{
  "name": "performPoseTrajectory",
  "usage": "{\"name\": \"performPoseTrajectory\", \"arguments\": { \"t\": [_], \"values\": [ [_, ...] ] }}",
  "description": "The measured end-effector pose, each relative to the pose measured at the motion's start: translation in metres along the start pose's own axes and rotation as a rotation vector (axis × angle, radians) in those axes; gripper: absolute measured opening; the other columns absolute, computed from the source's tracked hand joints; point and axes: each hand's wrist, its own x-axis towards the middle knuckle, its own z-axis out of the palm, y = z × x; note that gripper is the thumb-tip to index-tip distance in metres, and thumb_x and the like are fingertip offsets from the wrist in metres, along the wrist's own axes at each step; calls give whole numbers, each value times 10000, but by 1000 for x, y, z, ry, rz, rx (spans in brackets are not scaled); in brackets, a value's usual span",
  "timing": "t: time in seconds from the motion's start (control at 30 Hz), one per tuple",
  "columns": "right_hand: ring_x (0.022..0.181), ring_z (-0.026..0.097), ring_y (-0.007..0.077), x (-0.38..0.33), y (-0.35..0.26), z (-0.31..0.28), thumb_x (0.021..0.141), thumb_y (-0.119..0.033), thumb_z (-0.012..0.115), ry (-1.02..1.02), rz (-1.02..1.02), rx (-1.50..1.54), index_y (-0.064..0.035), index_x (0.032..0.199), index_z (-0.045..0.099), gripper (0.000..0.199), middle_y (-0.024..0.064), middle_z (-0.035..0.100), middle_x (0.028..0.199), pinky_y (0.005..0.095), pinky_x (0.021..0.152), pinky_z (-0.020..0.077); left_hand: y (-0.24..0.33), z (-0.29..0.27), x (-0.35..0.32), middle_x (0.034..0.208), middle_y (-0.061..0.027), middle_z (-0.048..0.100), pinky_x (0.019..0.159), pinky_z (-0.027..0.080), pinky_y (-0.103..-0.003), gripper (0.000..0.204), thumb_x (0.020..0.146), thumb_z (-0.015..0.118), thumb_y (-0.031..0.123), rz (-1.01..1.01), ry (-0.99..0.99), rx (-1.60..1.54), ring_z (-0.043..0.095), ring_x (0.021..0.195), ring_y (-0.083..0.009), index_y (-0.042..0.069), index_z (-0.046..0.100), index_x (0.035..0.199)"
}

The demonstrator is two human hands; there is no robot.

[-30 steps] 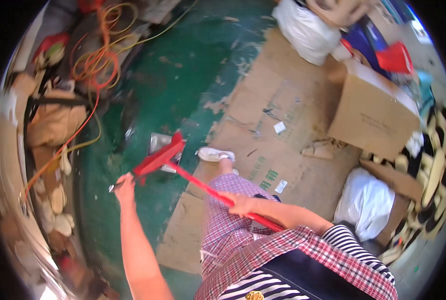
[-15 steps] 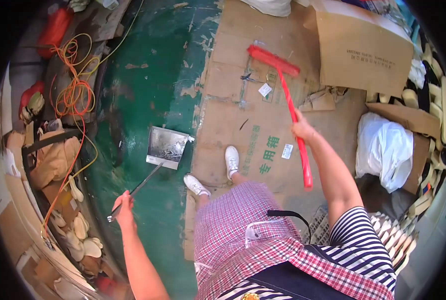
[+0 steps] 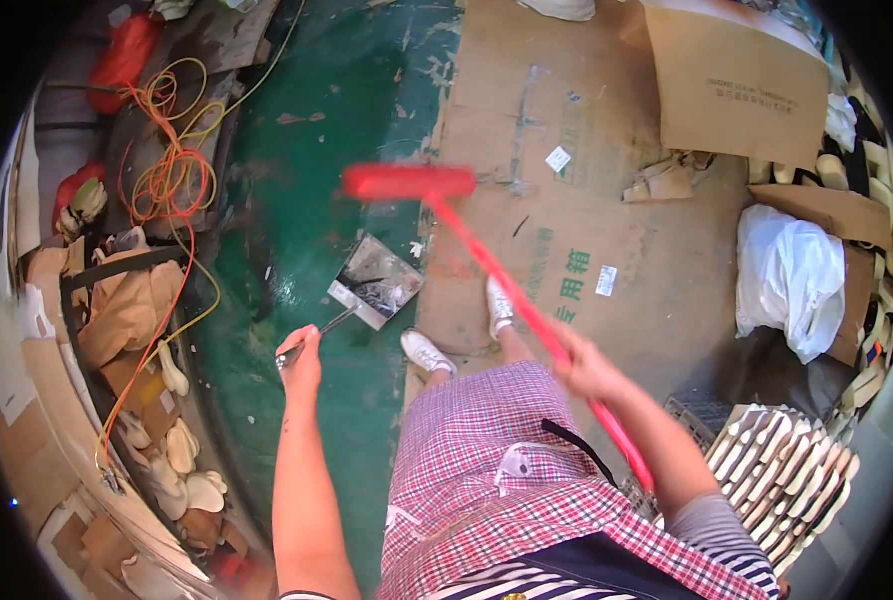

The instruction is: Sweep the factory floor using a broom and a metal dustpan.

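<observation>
1. Right hand (image 3: 585, 368) is clenched around a red broom (image 3: 487, 262), whose head hangs over flattened cardboard (image 3: 607, 230).
2. Left hand (image 3: 302, 352) is closed on the handle of a metal dustpan (image 3: 377, 282) resting on the green floor (image 3: 357, 110).
3. Orange cables (image 3: 167, 180) lie to the left and a white bag (image 3: 792, 280) to the right.

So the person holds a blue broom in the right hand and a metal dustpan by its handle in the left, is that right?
Not quite: the broom is red, not blue, as the head view shows. The rest stands: the right hand holds it, and the left hand holds the metal dustpan by its handle.
</observation>
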Motion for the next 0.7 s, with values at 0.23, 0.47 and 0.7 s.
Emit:
{"name": "performPoseTrajectory", "arguments": {
  "t": [0.23,0.47,0.7],
  "values": [
    [682,592,280,192,16,4,701,-31,487,150,479,-93,-162,1347,232,707,188,586,848,366,563,477,17,23,4,602,8,504,520,350,-241,210,802,579,173,-9,34,-100,434,583,-63,-33,594,764],
    [597,549,182,-35,13,152,720,11,470,-163,337,16,-160,1340,263,676,130,552,905,321,534,468,4,27,1,581,-100,533,581,406,-328,219,767,563,230,-84,83,32,503,556,-202,17,603,740],
    [412,453,107,-33,-73,61,739,-36,507,-173,349,140,-168,1330,265,652,29,485,639,252,381,386,-14,-7,-27,645,-46,570,582,400,-250,206,794,573,175,0,112,-136,494,603,-97,-28,608,811]
  ]
}}
